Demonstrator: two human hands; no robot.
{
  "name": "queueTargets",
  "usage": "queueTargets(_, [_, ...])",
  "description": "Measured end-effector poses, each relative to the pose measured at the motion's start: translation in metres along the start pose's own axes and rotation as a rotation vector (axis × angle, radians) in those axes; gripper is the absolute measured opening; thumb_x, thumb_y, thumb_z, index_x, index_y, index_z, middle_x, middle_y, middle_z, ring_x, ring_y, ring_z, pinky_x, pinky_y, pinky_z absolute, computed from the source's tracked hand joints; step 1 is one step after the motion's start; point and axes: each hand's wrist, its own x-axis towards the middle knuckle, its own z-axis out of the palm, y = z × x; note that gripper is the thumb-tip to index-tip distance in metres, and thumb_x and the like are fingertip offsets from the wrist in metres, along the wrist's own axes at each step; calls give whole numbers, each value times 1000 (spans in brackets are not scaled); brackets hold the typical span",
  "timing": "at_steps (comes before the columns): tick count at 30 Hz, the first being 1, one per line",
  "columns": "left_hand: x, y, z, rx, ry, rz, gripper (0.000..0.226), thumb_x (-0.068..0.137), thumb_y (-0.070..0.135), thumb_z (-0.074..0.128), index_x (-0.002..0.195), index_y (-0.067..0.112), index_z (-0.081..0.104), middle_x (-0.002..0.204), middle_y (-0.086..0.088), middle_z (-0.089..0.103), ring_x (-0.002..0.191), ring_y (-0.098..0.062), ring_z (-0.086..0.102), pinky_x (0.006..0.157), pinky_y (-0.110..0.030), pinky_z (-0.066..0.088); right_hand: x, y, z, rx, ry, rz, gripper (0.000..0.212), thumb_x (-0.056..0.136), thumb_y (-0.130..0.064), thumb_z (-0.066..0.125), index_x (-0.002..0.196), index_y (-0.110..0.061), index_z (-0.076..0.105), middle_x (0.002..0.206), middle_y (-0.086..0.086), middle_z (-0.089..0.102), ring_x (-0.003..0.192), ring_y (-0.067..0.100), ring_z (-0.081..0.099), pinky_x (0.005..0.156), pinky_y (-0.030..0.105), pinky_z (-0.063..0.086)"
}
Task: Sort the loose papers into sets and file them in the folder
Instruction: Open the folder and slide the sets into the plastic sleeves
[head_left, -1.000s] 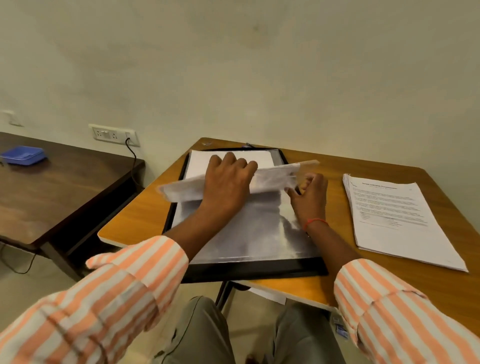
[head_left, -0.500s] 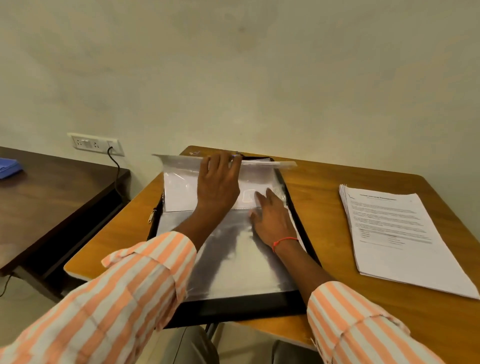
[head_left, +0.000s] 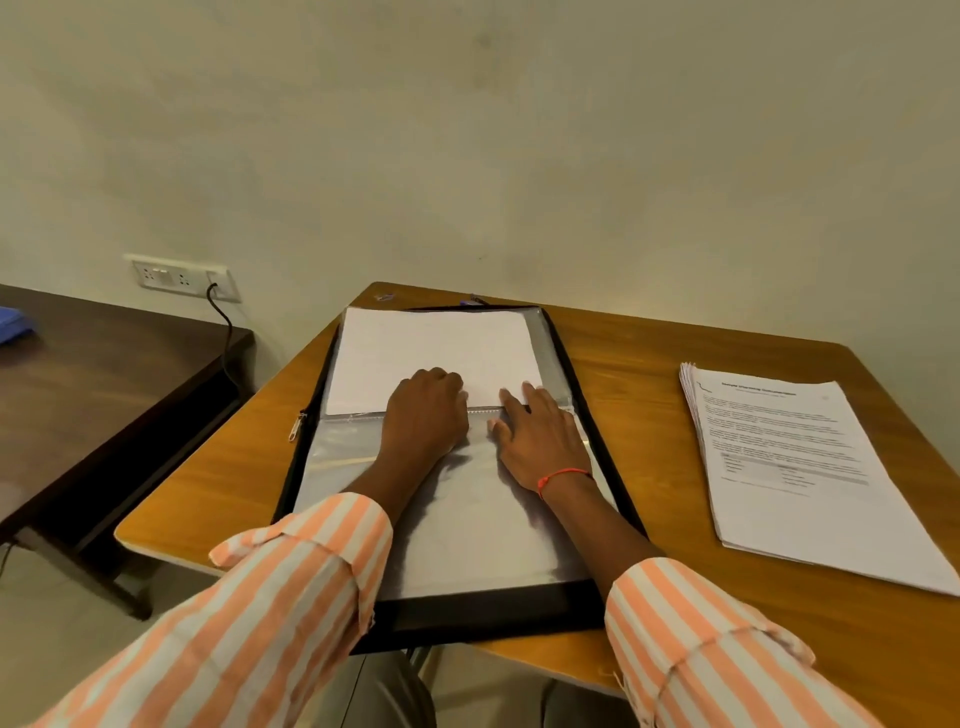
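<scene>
The plastic sleeve (head_left: 551, 358) that my left hand (head_left: 426, 415) was lifting half a second ago now lies flat on the far half of the open black folder (head_left: 467, 616), with a white sheet (head_left: 431, 353) showing through it. Both hands have come down to the spine. The left hand sits on the sheet's near edge with its fingers bent under at the knuckles; the tips are hidden, so I cannot tell whether it has hold of anything. The right hand (head_left: 540, 436), a red thread (head_left: 563, 475) at its wrist, lies flat with fingers spread, resting on the near sleeve (head_left: 467, 540) and reaching across the spine. The folder lies on the bench (head_left: 649, 353) in front of me. The stack of printed papers (head_left: 795, 467) lies on the bench well to its right, touched by neither hand. A dark table (head_left: 104, 389) stands to the left.
</scene>
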Motion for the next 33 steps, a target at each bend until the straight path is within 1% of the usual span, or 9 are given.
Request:
queueTargets(4, [-1,1,-3,26,-42,-8,34,98,44,46,98,20,70,90,1,67,82,-21,63,70,-34,52,-1,-3,-2,-7,-32,16,60,104,-52,27,159,-28,20,167,6,12,155,26,6,123,49,13])
queueTargets(9, [2,9,-7,19,-157,-62,44,98,53,47,115,19,67,110,-4,70,101,-24,65,85,-37,53,0,-4,-5,-11,-57,25,61,104,-53,25,159,-29,17,168,5,9,155,25,4,123,50,12])
queueTargets(12, [-10,28,-6,-85,-137,-62,36,99,40,51,123,17,65,120,-4,67,113,-24,61,94,-38,50,2,-4,-6,-24,-61,16,61,104,-51,24,160,-28,15,168,5,8,155,25,5,123,49,12])
queueTargets(15, [-29,37,0,-170,-49,37,27,98,25,52,115,12,67,113,-5,67,106,-24,62,89,-35,50,0,-4,-8,8,-49,21,62,105,-45,29,160,-22,13,168,6,10,155,24,7,123,47,13])
queueTargets(18, [-28,32,1,-212,-40,14,28,99,27,51,118,15,67,116,-4,67,106,-22,61,90,-33,49,-2,-6,-10,72,36,64,61,103,-37,40,157,-16,23,164,10,22,152,26,19,121,44,21])
queueTargets(22, [-29,35,1,-207,-42,29,29,101,34,49,116,16,67,114,-2,67,103,-19,61,88,-31,49,-11,7,-17,17,71,93,46,101,-42,44,136,-13,51,140,10,51,132,29,45,109,44,39])
queueTargets(25, [-30,34,0,-204,-49,62,29,101,32,50,115,14,68,116,-4,67,106,-22,61,90,-34,49,-24,23,-24,9,30,38,42,100,-43,45,127,-12,57,135,10,55,127,29,50,105,43,40])
queueTargets(28, [-33,37,-2,-224,-60,92,27,98,35,51,110,22,72,114,-1,69,104,-24,64,86,-35,51,-34,38,-35,-49,81,45,42,98,-46,48,120,-13,62,126,10,60,118,30,54,99,43,43])
queueTargets(33, [-50,56,-6,-308,-149,141,41,92,58,55,114,27,71,118,4,70,106,-19,63,93,-35,50,-44,50,-46,-98,68,87,42,95,-55,52,108,-20,71,108,6,66,109,26,54,96,41,43])
